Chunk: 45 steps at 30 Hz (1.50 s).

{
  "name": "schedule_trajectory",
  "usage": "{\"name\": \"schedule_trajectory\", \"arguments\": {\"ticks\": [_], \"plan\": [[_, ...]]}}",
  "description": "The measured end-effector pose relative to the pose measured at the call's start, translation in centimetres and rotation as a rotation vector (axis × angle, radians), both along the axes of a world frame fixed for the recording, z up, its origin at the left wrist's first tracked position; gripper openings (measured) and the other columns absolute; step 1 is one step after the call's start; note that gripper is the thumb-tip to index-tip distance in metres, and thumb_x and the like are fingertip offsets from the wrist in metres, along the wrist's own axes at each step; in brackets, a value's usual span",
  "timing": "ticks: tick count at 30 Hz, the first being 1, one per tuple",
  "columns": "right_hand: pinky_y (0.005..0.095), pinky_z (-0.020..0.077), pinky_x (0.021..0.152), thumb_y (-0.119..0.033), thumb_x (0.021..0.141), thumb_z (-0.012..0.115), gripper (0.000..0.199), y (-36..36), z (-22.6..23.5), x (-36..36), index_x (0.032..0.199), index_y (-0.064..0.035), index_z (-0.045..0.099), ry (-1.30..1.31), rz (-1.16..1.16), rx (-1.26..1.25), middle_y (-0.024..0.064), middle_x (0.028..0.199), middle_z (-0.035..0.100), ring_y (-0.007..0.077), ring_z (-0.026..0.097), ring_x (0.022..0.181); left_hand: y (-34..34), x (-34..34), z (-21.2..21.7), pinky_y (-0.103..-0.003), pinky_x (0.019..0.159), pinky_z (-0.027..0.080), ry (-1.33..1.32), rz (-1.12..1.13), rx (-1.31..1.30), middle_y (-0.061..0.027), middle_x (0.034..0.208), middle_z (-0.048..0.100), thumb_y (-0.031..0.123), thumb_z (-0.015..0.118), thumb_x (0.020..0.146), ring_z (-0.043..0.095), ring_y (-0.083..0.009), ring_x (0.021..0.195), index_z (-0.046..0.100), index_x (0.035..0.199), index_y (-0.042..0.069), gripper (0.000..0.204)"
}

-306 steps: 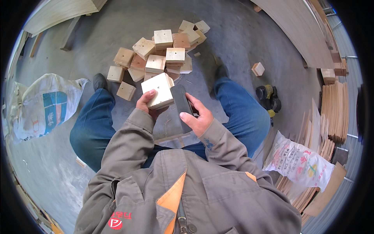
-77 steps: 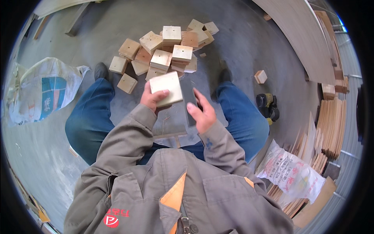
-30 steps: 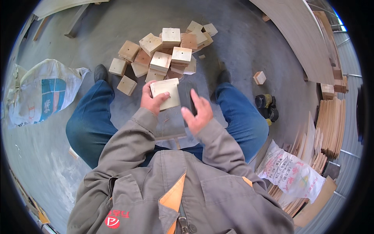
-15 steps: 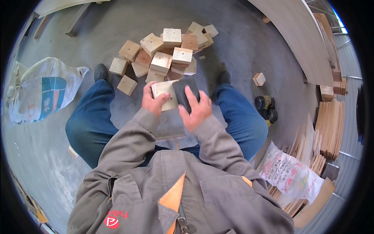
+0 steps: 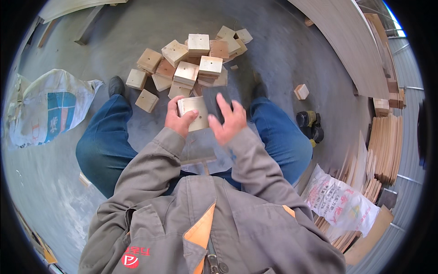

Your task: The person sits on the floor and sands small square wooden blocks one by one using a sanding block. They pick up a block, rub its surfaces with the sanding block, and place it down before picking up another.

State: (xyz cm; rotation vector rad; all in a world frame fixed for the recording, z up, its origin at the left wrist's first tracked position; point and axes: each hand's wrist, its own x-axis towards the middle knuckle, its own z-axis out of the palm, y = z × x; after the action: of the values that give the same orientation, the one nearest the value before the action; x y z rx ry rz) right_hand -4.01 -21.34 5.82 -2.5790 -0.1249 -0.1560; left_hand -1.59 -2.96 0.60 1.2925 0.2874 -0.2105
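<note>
I have left hand (image 5: 178, 121) clamped on the left side of a drilled square wooden block (image 5: 199, 106), thumb across its face | right hand (image 5: 232, 122) half-curled, gripping a dark rectangular block (image 5: 212, 97) alongside

Wooden blocks (image 5: 186, 72) heaped on the grey floor (image 5: 273, 55) and thin boards (image 5: 385, 148) stacked near its right edge mark a woodworking workshop.
</note>
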Motion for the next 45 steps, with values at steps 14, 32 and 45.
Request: {"name": "schedule_trajectory", "arguments": {"ticks": [14,32,45], "plan": [[0.0549,0.0450,0.101,-0.033,0.086,0.073,0.066,-0.1,0.8,3.1,0.147,-0.0168,0.054,0.021,-0.054,-0.050,0.0316,0.134,0.048,0.0502,0.051,0.117,-0.5,0.1,0.7,-0.034,0.095,0.053,0.029,-0.065,-0.001,-0.0126,0.124,0.059,0.007,0.073,0.085,0.061,-0.0208,0.110,0.042,0.141,0.004,0.064],[0.0339,0.0524,0.094,-0.022,0.092,0.070,0.064,-5.2,0.1,7.8,0.148,0.0010,0.048,0.206,-0.162,0.812,0.0209,0.123,0.066,0.0258,0.066,0.107,0.4,1.0,2.9,-0.039,0.095,0.054,0.176,-0.119,-0.373,-0.0136,0.131,0.059,0.009,0.073,0.082,0.061,-0.0247,0.115,0.042,0.146,0.006,0.072],[0.0292,0.0446,0.104,-0.012,0.098,0.062,0.067,-0.5,-0.2,-2.7,0.156,0.0022,0.034,0.354,-0.071,0.868,0.0165,0.137,0.060,0.0169,0.058,0.121,1.5,1.3,-1.0,-0.047,0.071,0.063,0.163,-0.042,-0.248,-0.0142,0.126,0.062,0.019,0.067,0.086,0.070,-0.0282,0.100,0.040,0.148,0.012,0.068]]}}
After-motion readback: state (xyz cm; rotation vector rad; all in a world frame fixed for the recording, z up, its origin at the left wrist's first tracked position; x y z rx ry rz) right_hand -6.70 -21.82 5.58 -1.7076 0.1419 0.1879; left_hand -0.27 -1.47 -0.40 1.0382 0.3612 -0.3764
